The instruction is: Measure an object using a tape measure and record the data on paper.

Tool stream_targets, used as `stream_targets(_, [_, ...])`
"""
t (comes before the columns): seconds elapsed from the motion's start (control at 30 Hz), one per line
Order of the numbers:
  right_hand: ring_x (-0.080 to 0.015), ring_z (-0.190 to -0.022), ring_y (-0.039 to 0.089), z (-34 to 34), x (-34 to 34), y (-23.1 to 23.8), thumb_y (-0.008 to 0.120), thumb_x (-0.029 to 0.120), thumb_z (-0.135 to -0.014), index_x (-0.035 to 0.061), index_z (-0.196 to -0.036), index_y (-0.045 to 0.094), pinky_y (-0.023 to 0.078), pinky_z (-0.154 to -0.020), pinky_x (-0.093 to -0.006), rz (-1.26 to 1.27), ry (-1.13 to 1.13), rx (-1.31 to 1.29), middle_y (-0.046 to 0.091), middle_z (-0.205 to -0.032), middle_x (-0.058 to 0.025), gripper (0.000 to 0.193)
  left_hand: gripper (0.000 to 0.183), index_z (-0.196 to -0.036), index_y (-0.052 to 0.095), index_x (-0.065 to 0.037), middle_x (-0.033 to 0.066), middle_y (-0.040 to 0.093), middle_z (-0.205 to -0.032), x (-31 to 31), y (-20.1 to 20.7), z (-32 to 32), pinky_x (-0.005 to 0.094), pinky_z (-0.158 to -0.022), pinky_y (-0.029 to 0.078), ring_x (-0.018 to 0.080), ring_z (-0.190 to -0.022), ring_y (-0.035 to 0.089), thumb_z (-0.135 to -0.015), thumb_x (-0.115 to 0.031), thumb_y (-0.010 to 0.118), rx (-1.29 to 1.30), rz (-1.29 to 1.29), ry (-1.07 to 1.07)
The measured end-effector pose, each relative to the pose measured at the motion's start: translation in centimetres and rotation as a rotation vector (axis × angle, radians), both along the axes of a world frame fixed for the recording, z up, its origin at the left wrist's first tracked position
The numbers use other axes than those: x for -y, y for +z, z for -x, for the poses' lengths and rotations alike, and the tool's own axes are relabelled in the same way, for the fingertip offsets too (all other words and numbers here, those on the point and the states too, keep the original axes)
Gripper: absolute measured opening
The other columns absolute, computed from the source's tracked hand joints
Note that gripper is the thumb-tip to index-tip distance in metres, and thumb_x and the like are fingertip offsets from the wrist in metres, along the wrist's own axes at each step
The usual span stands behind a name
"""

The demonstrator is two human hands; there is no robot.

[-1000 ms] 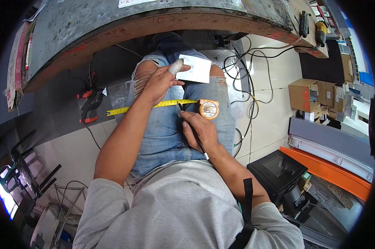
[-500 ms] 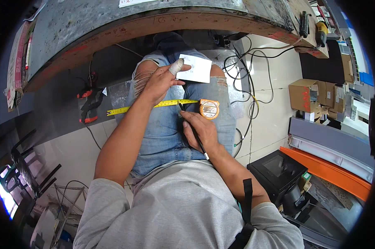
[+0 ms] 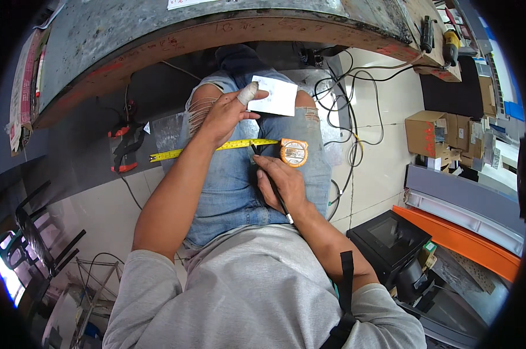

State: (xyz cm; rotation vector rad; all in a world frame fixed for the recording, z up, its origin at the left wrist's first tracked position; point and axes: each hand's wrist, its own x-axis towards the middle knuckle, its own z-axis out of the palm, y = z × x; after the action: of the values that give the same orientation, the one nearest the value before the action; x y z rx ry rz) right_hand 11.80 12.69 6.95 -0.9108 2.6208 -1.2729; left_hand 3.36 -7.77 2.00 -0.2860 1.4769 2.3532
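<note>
A white sheet of paper (image 3: 280,98) is in my left hand (image 3: 231,115), held above my knees. One finger of that hand is wrapped in a pale bandage or tape. My right hand (image 3: 283,183) grips a slim black pen (image 3: 284,208) with a white end, its tip near the yellow blade (image 3: 235,144) of a tape measure. The blade is drawn out to the left across my thighs and passes beneath my left forearm. Its orange and white case (image 3: 294,152) rests on my right thigh, just beyond my right hand.
A worn workbench (image 3: 216,23) spans the far side. Black cables (image 3: 353,110) tangle on the tiled floor to the right, near cardboard boxes (image 3: 423,131) and a black box-shaped device (image 3: 388,238). A black and red tool (image 3: 126,148) lies at left.
</note>
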Motion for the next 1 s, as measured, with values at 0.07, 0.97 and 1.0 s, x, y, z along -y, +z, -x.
stream_targets(0.07, [-0.0324,-0.087,0.071,0.01,0.03,0.05,0.065,0.004,-0.089,0.0022,-0.117,0.067,0.057,-0.074,-0.0386,0.007,0.000,0.000,0.072,-0.105,-0.0157,0.028,0.054,-0.127,0.070,-0.004,0.0102,0.062,-0.139,-0.08,-0.08,0.01,0.0315,-0.091,0.053,0.0186,-0.126,0.057,-0.105,-0.050,0.052,0.011,-0.002,0.011])
stream_targets(0.97, [-0.0325,-0.086,0.071,-0.02,-0.02,-0.01,0.065,0.004,-0.089,0.0026,-0.117,0.067,0.058,-0.073,-0.0387,0.005,-0.003,-0.003,0.072,-0.102,-0.0156,0.028,0.055,-0.126,0.070,-0.003,0.0096,0.063,-0.138,-0.12,-0.56,0.05,0.0315,-0.090,0.054,0.0176,-0.125,0.058,-0.104,-0.051,0.054,0.011,-0.026,0.018])
stream_targets(1.0, [-0.0326,-0.084,0.071,0.02,-0.01,0.02,0.065,0.002,-0.088,0.0024,-0.117,0.068,0.057,-0.072,-0.0379,0.021,-0.004,-0.008,0.072,-0.100,-0.0165,0.030,0.054,-0.127,0.070,-0.004,0.0090,0.063,-0.137,-0.11,-0.55,0.09,0.0314,-0.090,0.054,0.0173,-0.125,0.058,-0.104,-0.050,0.054,0.007,-0.029,0.014])
